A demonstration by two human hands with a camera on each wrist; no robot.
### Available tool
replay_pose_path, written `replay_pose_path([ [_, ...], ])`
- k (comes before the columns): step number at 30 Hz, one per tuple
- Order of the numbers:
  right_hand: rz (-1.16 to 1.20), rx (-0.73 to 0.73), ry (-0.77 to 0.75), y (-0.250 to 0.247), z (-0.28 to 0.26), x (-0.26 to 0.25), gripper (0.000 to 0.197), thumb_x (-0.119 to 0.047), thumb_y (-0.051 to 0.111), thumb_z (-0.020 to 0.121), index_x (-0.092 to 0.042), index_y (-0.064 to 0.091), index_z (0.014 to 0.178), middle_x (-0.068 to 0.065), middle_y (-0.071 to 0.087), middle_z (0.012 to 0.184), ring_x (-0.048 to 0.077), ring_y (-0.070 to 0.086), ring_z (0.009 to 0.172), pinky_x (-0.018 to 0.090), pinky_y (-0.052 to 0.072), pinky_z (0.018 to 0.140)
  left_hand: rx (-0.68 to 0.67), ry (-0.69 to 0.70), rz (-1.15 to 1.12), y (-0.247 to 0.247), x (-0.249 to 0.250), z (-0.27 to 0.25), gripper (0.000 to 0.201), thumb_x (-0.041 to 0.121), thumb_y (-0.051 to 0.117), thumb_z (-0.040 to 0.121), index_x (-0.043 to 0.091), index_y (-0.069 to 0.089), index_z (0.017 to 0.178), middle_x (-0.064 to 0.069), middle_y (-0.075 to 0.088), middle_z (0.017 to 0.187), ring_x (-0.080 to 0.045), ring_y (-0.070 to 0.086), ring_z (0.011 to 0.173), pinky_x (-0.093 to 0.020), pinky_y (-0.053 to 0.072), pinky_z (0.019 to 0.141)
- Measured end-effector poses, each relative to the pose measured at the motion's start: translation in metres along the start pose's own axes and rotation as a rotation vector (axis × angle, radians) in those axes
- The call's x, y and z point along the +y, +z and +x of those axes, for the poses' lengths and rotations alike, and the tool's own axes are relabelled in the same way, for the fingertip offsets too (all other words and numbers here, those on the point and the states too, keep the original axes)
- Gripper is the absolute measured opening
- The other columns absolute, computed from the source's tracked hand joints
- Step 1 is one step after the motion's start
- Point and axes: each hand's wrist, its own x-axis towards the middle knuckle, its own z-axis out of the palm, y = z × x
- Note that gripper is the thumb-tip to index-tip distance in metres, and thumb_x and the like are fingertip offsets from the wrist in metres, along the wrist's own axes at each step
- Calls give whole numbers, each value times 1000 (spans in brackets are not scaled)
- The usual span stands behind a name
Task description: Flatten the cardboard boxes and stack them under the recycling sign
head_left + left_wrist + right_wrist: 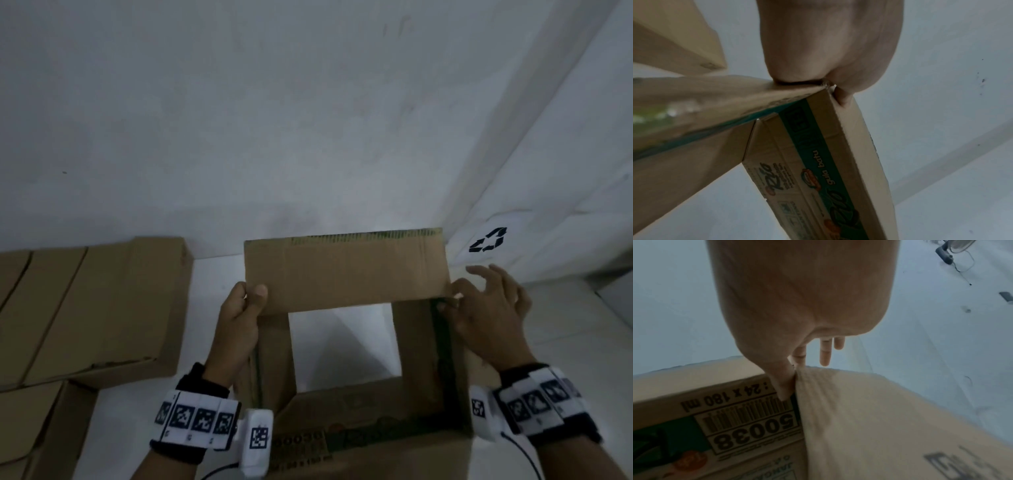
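A brown cardboard box (pixel 346 274) with both ends open is held in front of me, and the white floor shows through it. My left hand (pixel 251 295) grips the far flap's left corner, thumb on top. My right hand (pixel 457 298) pinches the flap's right corner between thumb and forefinger, its other fingers spread. The recycling sign (pixel 488 240) is on the wall at right, just past the box. The left wrist view shows the left hand (pixel 828 48) clamped on the printed box (pixel 818 154). In the right wrist view the right hand (pixel 801 305) nips the box (pixel 859 418) at an edge.
Closed cardboard boxes (pixel 92 308) stand on the floor at left against the white wall, with another box (pixel 41 428) nearer at lower left. White tiled floor lies below the sign. A fan base with a cable (pixel 945 253) stands far off in the right wrist view.
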Motion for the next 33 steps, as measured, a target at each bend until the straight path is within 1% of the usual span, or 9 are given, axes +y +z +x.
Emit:
replay_pose_path([
  [8,-155,141,-92,-28,75,1,23,-48,56,80,-31,69,89,3,56,113,33,44,118,57,29,103,48,71,69,16,-6,28,29,31,46,100,15,54,123,5,64,113,-9,61,102,-29,51,86],
  [13,-377,47,-188,-2,53,-38,12,-37,75,72,-31,76,82,5,66,97,31,53,103,48,29,95,114,25,171,-19,-44,17,12,22,52,99,26,61,106,9,68,102,-8,62,96,-26,49,78],
  [17,-337,-223,-194,43,10,-57,27,-17,65,80,-35,73,98,-1,68,88,25,62,85,37,46,78,152,-60,231,-54,-80,-5,19,17,60,94,36,65,94,18,71,95,-8,64,96,-27,51,81],
  [21,-200,-399,-190,97,-45,-65,58,-16,52,92,-30,35,145,-3,64,110,22,62,95,32,45,70,133,-143,345,-88,-123,-36,20,9,65,90,28,71,92,17,72,91,-17,64,101,-36,54,88],
  [25,9,-557,-62,143,-94,-65,84,-14,49,94,-34,-8,152,-3,61,110,16,59,86,26,43,64,-24,-165,501,-116,-170,-60,35,2,65,89,35,77,89,22,72,98,-13,65,103,-23,52,89],
  [27,105,-654,-14,158,-113,-65,75,-16,45,97,-36,-3,152,-5,58,113,13,58,87,23,45,69,-127,-173,642,-124,-187,-70,40,-3,63,89,35,74,98,18,71,106,-15,63,108,-17,47,92],
  [29,208,-758,-11,168,-127,-61,68,-16,42,98,-35,7,153,-5,54,116,12,55,89,22,46,73,-215,-158,717,-131,-202,-80,63,-7,58,91,55,66,102,13,64,120,-9,58,113,-13,42,99],
  [31,247,-821,-43,176,-135,-55,64,-11,41,97,-33,18,152,-2,51,125,15,53,96,24,49,79,-298,-147,721,-142,-217,-86,93,-13,50,89,79,49,100,29,50,126,7,45,117,-6,33,104],
  [33,242,-840,-76,181,-140,-49,58,-4,36,95,-33,33,146,-2,43,140,19,49,117,29,48,95,-397,-155,725,-154,-231,-88,101,-13,41,73,82,40,108,50,41,126,17,35,123,-1,22,107],
])
